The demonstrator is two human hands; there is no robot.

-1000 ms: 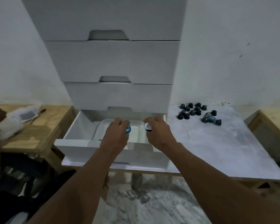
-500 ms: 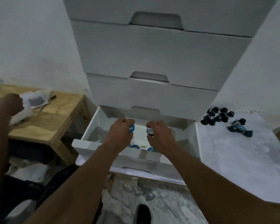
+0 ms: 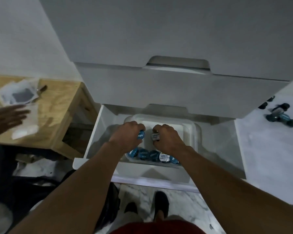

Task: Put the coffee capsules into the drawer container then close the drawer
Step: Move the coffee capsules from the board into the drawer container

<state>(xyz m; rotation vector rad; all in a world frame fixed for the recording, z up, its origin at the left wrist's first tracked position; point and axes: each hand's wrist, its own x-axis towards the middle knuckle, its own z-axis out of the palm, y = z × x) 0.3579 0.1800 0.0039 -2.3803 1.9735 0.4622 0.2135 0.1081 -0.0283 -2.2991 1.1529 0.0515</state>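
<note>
1. The blue capsule [image 3: 140, 135] in the left hand [image 3: 127, 135] bore white lettering, too blurred to read.
2. The pale capsule [image 3: 155, 136] in the right hand [image 3: 166, 139] bore dark print, unreadable.
3. The capsule lids [image 3: 143, 153] just below both hands showed lettering, none of it legible.

The white drawer [image 3: 95, 137] stands pulled open with a pale plastic container [image 3: 184, 123] inside. A row of capsules [image 3: 152, 155], mostly blue-lidded, lies along the container's 6 o'clock wall. Above its middle the left hand [image 3: 125, 136] grips a blue-lidded capsule [image 3: 140, 135] and the right hand [image 3: 168, 139] a white-lidded capsule [image 3: 155, 136]. Loose dark capsules [image 3: 281, 116] lie at 3 o'clock.
</note>
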